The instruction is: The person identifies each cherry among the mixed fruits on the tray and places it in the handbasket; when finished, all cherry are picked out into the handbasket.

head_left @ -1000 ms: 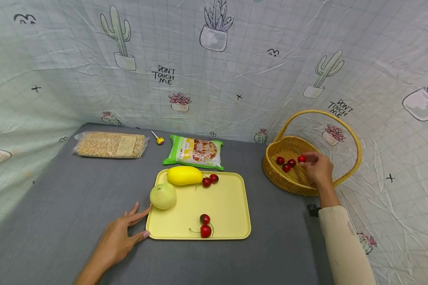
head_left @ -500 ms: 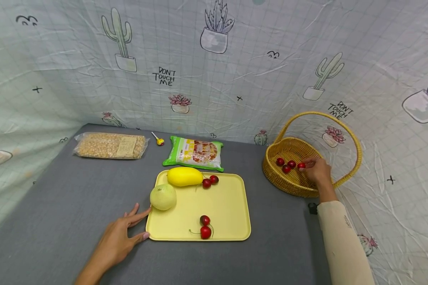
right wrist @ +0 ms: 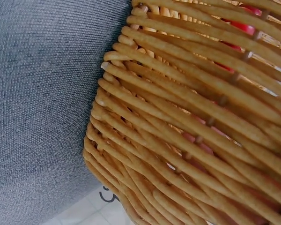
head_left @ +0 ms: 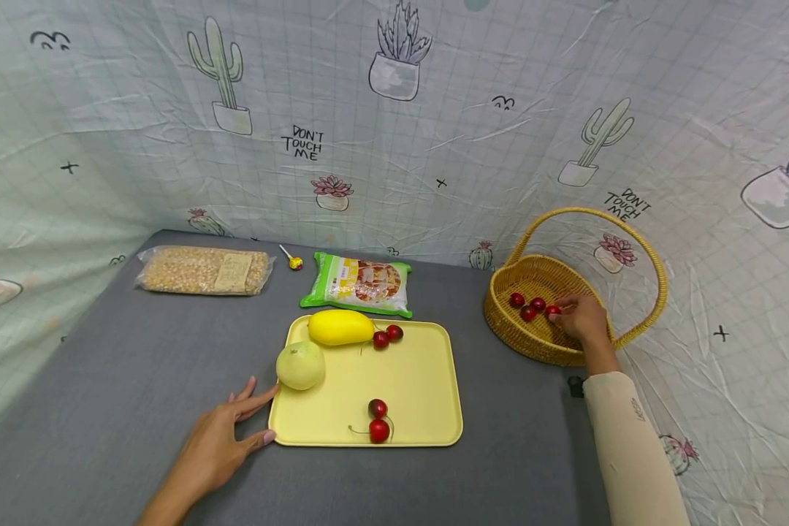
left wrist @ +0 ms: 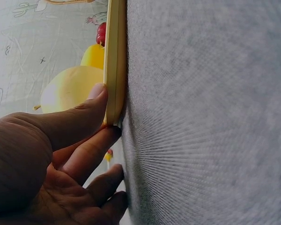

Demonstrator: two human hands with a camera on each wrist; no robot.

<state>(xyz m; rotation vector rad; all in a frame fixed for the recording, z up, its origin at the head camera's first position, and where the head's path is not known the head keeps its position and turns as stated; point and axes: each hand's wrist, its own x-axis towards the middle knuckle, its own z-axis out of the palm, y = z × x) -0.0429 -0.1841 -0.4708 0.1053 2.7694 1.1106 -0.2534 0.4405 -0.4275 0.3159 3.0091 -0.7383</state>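
On the left, my left hand (head_left: pixel 213 442) rests beside the yellow tray (head_left: pixel 417 387), its thumb and index fingertips touching the left edge. The left wrist view shows the thumb (left wrist: pixel 79 115) against the tray's rim (left wrist: pixel 113 61), the fingers extended. At the right, my right hand (head_left: pixel 581 319) reaches into a wicker basket (head_left: pixel 522 337) and pinches a red cherry (head_left: pixel 553 310) low inside. Several other cherries (head_left: pixel 528 313) lie beside it. The basket wall (right wrist: pixel 178 108) hides most of that hand in the right wrist view.
A yellow mango (head_left: pixel 340 327), a pale green round fruit (head_left: pixel 300 365) and two cherry pairs, near one (head_left: pixel 378 429), lie on the tray. Behind it are a green-edged food packet (head_left: pixel 364 283), a lollipop (head_left: pixel 294 261) and a bag of kernels (head_left: pixel 191 270). The basket's handle (head_left: pixel 657 270) arches up.
My right hand has lowered the cherry into the basket and shifted it slightly left, closer to the other cherries. The left hand stays at the tray's edge.
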